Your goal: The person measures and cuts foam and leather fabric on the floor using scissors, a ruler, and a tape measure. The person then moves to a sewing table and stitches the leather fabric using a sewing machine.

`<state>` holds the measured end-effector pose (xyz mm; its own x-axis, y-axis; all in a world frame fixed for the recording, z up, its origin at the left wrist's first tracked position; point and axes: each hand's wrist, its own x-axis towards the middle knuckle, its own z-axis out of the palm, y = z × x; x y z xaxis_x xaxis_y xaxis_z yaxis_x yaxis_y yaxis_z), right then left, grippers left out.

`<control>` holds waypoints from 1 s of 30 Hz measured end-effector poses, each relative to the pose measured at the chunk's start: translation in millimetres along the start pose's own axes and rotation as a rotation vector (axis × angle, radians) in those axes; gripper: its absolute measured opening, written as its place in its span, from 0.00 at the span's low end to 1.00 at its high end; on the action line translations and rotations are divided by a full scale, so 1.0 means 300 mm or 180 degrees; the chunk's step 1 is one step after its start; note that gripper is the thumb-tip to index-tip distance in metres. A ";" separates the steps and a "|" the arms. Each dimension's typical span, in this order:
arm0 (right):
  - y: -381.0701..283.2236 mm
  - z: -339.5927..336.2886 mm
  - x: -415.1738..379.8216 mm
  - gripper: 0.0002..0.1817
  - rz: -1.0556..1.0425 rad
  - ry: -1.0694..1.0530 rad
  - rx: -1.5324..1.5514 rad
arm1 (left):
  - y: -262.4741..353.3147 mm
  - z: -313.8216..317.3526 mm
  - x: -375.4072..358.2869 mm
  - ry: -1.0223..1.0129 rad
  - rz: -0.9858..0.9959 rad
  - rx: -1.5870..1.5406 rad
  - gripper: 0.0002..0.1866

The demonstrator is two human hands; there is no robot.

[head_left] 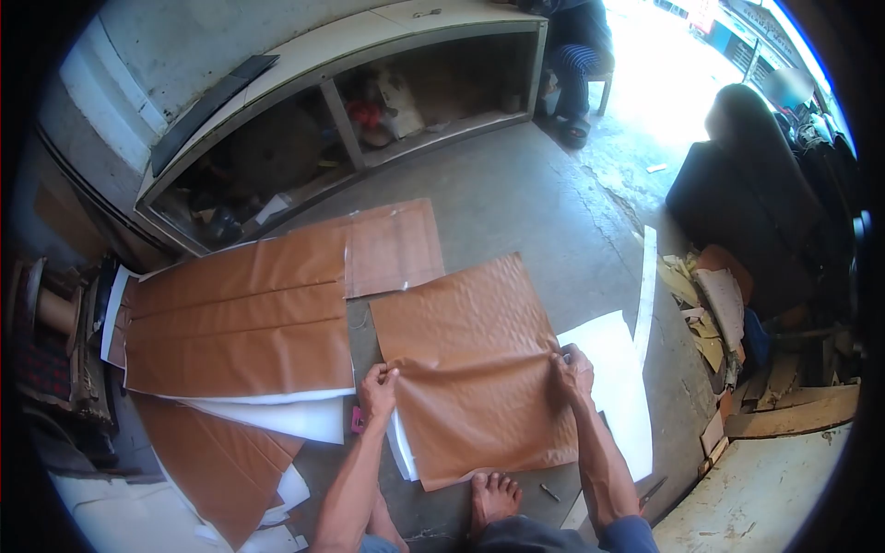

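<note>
A brown leather-like sheet (475,359) lies in front of me on the floor, wrinkled between my hands. My left hand (378,387) pinches its left edge, and my right hand (573,370) grips the right edge. White sheet material (613,396) shows beyond the right side, and a white edge peeks out under the lower left corner. To the left lies a long stitched brown panel (240,318) with white backing. Below that panel is another brown piece (217,461). A small pink object (358,420) sits near my left wrist.
A long white strip (645,295) lies on the floor at right. Scraps (710,304) and a dark padded seat (737,194) are piled beyond it. A glass-fronted cabinet (369,157) runs along the back. A person (579,64) sits near the doorway. A pen-like object (550,492) lies by my foot.
</note>
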<state>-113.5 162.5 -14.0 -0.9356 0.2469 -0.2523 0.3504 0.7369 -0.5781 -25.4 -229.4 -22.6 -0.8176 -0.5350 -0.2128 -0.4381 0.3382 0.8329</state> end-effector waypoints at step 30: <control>0.063 0.232 -1.053 0.14 -0.1306 -0.0701 -0.1385 | 0.077 0.125 -0.218 -0.0293 0.2161 0.2583 0.34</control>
<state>191.8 54.7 0.8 -0.9430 -0.2107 -0.2577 -0.1274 0.9437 -0.3053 4.0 -157.6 -8.5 -0.9947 0.0090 0.1025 0.0303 0.9775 0.2086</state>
